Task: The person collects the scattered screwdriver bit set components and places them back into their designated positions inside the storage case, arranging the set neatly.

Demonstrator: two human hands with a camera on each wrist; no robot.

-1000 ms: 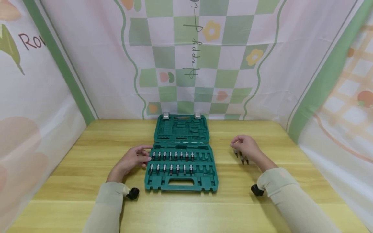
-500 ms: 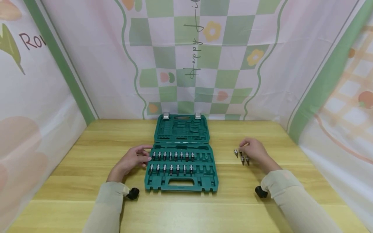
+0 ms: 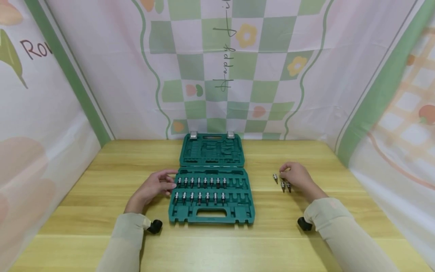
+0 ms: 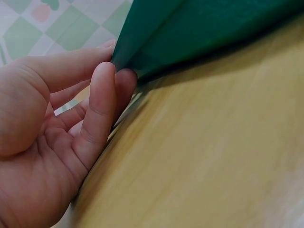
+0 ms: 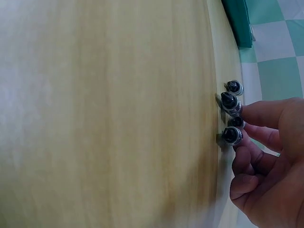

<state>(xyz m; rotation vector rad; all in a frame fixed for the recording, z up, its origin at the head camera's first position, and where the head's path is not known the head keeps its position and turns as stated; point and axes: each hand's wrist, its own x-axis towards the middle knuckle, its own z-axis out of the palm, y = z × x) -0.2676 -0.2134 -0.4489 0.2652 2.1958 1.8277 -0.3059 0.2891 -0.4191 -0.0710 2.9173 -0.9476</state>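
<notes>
The green bit socket case lies unfolded on the table, with two rows of bit sockets in its near half. My left hand is at its left side, relaxed fingers and thumb touching the wall; in the left wrist view the fingertips meet the case's corner. To the right of the case, several loose bit sockets lie close together. Over this group, my right hand pinches one bit socket between thumb and finger, low by the table. The fingers partly hide it.
Vacant slots show at the right end of both rows. The case's lid lies back toward the patterned curtain behind the wooden table. A black wrist camera juts from the left cuff.
My right hand has shifted right and slightly down across the loose bit sockets, then closed its fingertips on one. The leftmost loose one is now uncovered. My left hand stays put.
</notes>
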